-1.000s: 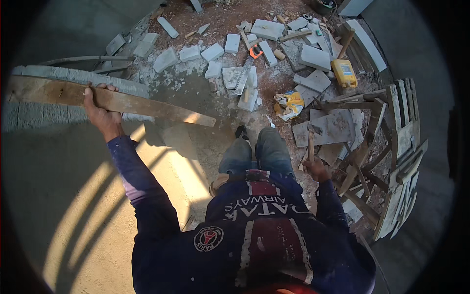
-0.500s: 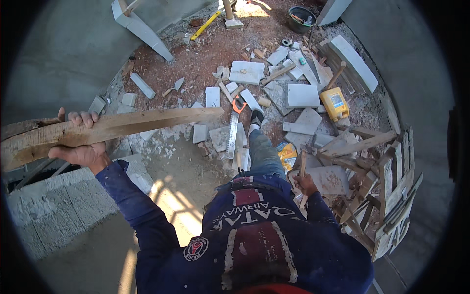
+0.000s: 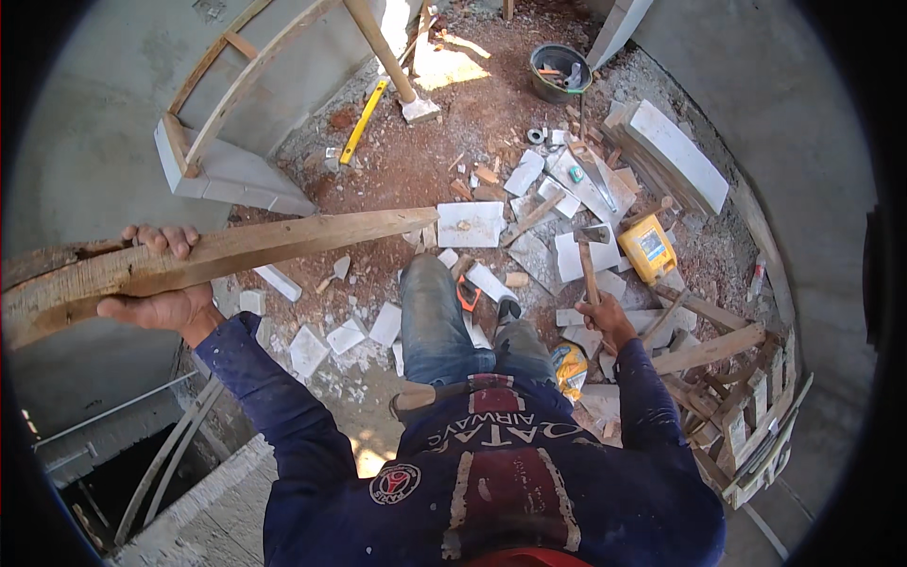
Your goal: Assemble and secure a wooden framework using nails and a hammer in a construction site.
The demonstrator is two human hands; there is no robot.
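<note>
My left hand (image 3: pixel 172 308) is wrapped around a long wooden beam (image 3: pixel 283 248), fingers over its top edge and thumb along the lower one. The beam runs from the left rim toward the middle, tapering to its far end near a white slab (image 3: pixel 470 225). In my right hand (image 3: pixel 610 317) is a hammer (image 3: pixel 589 267), gripped by its wooden handle with the head pointing away from me. Below the beam's tip are my knees, and beside them lies a handsaw, its orange handle (image 3: pixel 468 293) showing and most of its blade hidden.
Broken white slabs (image 3: pixel 586 257) and rubble litter the ground. A yellow jerrycan (image 3: pixel 652 248) and scrap timber (image 3: pixel 746 406) lie to the right. Farther off are a bucket (image 3: pixel 559 76), a yellow spirit level (image 3: pixel 364 123) and a wooden post (image 3: pixel 378 42). A dark opening (image 3: pixel 104 482) gapes at lower left.
I have stepped forward, and my left leg now shows in front. My right hand has risen forward with the hammer, whose head is now plain. The beam stays in my left hand.
</note>
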